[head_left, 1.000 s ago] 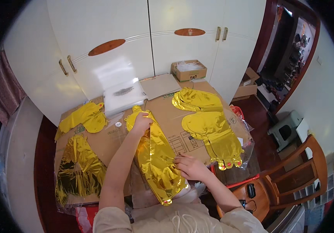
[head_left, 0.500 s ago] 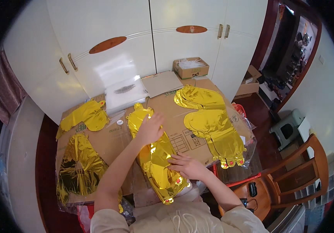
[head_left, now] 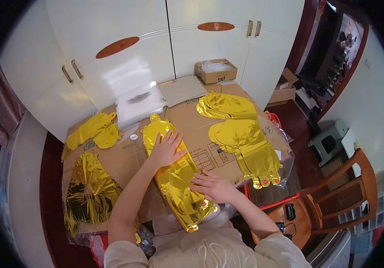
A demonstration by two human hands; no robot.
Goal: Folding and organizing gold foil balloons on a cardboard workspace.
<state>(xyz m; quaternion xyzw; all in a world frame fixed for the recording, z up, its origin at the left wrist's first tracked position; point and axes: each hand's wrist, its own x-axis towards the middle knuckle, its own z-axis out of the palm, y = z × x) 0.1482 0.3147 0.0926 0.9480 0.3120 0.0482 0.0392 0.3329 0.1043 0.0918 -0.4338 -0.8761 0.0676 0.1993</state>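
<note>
A long flat gold foil balloon (head_left: 174,176) lies on the cardboard-covered table (head_left: 201,129) in front of me. My left hand (head_left: 166,149) rests flat on its upper half, fingers spread. My right hand (head_left: 212,186) presses the lower half near its right edge, fingers apart. Neither hand grips anything. A stack of gold foil balloons (head_left: 241,134) lies to the right. More gold foil shapes lie at the left: one at the back (head_left: 94,131) and a crumpled one nearer me (head_left: 89,192).
White wardrobe doors (head_left: 165,44) stand behind the table. A clear plastic packet (head_left: 137,103), a grey card sheet (head_left: 182,89) and a small cardboard box (head_left: 215,71) sit at the back. A wooden chair (head_left: 339,196) and a red tray edge (head_left: 272,203) are at the right.
My left hand has slid down the balloon toward me, from its top end to its upper middle. My right hand has stayed on the lower half.
</note>
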